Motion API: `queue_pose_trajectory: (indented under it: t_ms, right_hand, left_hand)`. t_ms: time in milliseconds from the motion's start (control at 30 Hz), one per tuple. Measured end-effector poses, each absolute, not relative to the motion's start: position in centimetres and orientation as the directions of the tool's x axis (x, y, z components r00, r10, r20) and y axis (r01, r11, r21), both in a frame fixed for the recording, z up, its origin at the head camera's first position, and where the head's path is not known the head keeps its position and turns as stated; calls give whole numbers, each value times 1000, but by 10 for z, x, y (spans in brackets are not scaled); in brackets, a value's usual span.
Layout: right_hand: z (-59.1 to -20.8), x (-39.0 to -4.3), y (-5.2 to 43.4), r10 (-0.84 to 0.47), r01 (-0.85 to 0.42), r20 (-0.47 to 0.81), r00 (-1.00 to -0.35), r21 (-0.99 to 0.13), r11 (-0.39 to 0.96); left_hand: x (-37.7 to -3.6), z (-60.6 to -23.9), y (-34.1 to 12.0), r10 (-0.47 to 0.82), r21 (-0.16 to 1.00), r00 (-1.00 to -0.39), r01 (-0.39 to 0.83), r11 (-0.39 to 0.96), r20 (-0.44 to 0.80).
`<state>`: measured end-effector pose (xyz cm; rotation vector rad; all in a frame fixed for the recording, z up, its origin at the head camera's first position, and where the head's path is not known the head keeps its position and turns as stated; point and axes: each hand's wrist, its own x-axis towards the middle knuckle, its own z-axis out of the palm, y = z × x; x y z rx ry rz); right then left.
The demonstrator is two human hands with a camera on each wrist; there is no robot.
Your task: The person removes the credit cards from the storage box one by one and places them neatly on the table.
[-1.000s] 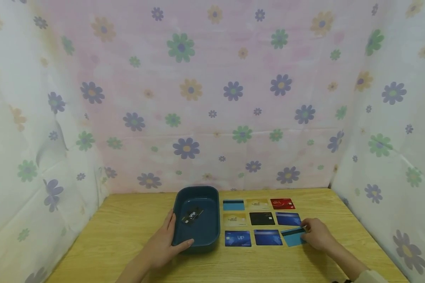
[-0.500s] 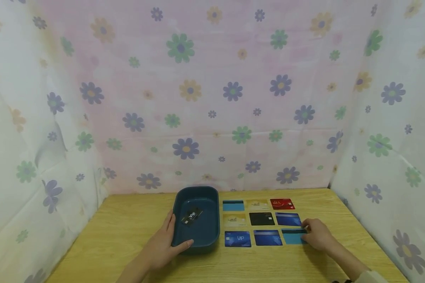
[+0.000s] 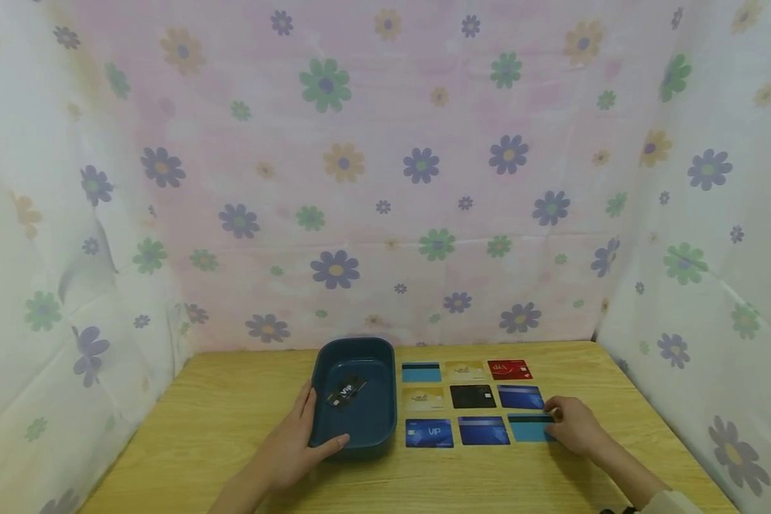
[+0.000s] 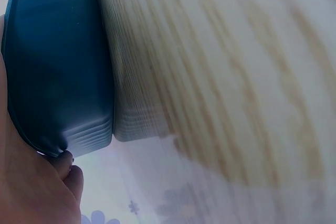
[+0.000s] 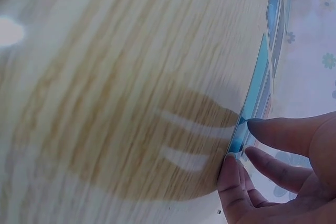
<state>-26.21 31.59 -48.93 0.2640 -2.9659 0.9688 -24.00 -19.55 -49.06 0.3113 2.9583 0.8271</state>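
My left hand (image 3: pixel 285 448) grips the near left of a dark blue plastic tray (image 3: pixel 369 432), thumb over its rim and fingers along the outer side. A dark VIP card (image 3: pixel 345 391) lies at a slant inside it. At the right, my right hand (image 3: pixel 578 427) holds the right end of a light blue card with a black stripe (image 3: pixel 527 430). In the right wrist view, thumb and fingertips meet at the end of that light blue card (image 5: pixel 255 85), which lies flat on the wood. Its right edge is partly hidden by the fingers.
Several cards lie in rows of three right of the tray, among them a red card (image 3: pixel 510 369), a black card (image 3: pixel 472 396) and a blue VIP card (image 3: pixel 429 432). The wooden table (image 3: pixel 231 400) is enclosed by flowered cloth (image 3: pixel 385 143).
The light blue card has turned from a slant to lie straight with its row, guided by my right hand. The left hand and tray stay in place.
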Motion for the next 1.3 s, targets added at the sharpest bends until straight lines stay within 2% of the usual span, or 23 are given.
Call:
queue_pose_trajectory:
  t_ms: [367, 600, 833, 1300]
  right_hand:
    - [-487, -264, 314, -157, -168, 68, -985, -580, 797]
    - [-480, -262, 303, -141, -195, 140, -980, -549, 813]
    - [-464, -262, 277, -143, -213, 165, -976, -578, 788]
    - [-438, -262, 206, -269, -323, 187, -945, -666, 672]
  left_hand:
    - [-241, -492, -196, 207, 513, -978, 179, 840, 2]
    - [-241, -493, -195, 206, 509, -978, 178, 842, 1]
    - [-241, -491, -193, 208, 518, -978, 178, 837, -1]
    - [-239, -489, -194, 200, 516, -980, 171, 839, -1]
